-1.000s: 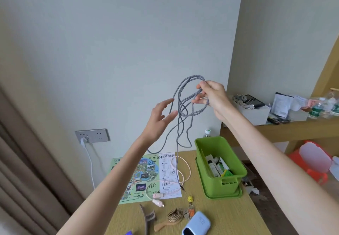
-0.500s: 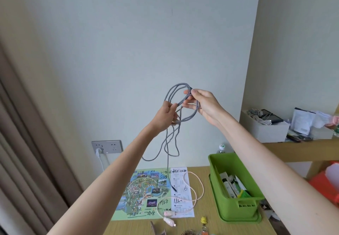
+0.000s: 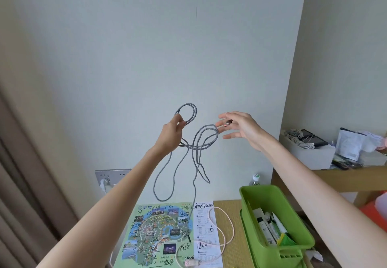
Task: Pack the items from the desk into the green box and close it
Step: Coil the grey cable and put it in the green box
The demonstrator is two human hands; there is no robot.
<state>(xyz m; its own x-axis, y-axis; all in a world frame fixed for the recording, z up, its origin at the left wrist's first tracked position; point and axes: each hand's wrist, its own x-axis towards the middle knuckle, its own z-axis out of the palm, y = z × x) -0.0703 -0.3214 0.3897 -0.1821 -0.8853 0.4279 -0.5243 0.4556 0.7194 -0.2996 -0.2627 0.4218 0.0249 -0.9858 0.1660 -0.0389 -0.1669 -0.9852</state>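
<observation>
Right hand let go; left hand grips looped grey cable.

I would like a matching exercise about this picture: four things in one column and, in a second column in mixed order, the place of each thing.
Things
1. grey cable
2. pink cable
3. tubes
4. white plug

Places
A. in the wall socket
B. inside the green box
C. lying on the desk, partly over the printed sheet
D. held up in the left hand

Pairs: 1-D, 2-C, 3-B, 4-A
</observation>
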